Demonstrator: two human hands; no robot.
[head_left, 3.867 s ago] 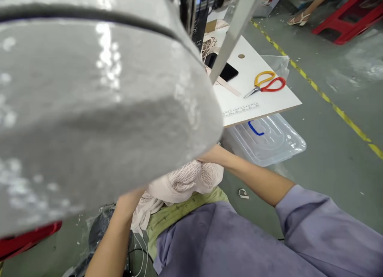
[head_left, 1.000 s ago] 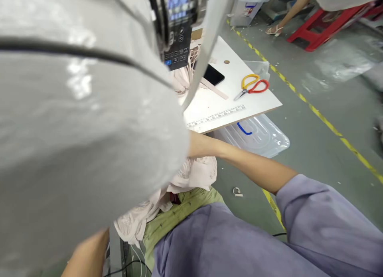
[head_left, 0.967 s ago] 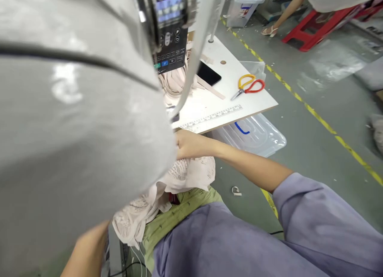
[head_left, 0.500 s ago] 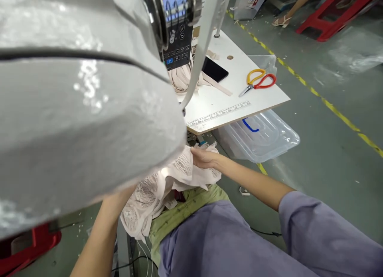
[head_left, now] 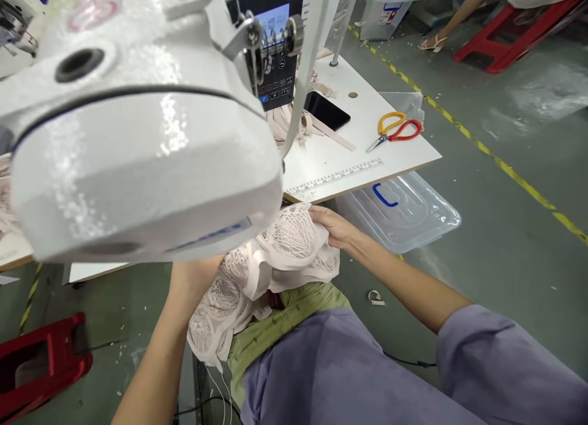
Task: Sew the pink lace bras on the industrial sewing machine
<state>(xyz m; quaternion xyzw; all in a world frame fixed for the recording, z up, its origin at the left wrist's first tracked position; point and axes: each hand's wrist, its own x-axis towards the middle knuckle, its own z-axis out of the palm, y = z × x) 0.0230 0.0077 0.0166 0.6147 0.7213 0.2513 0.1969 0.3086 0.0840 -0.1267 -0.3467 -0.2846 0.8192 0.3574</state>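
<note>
A pale pink lace bra lies bunched over my lap, below the front of a white sewing machine head. My right hand pinches the bra's right edge between thumb and fingers, just below the table corner. At the bra's left side is my left hand, touching the lace. The machine head covers its fingers, so their grip does not show. More lace cups of the same colour hang down at the left over a green cloth on my lap. The needle area is hidden behind the machine head.
On the white table are scissors, a black phone, pale straps and a printed ruler. A lidded clear box stands below its edge. Red stools and a seated person's leg show behind.
The view has drawn back, so more of the machine head shows. My right hand has shifted slightly right with the bra's edge, and the lace cup is spread flatter.
</note>
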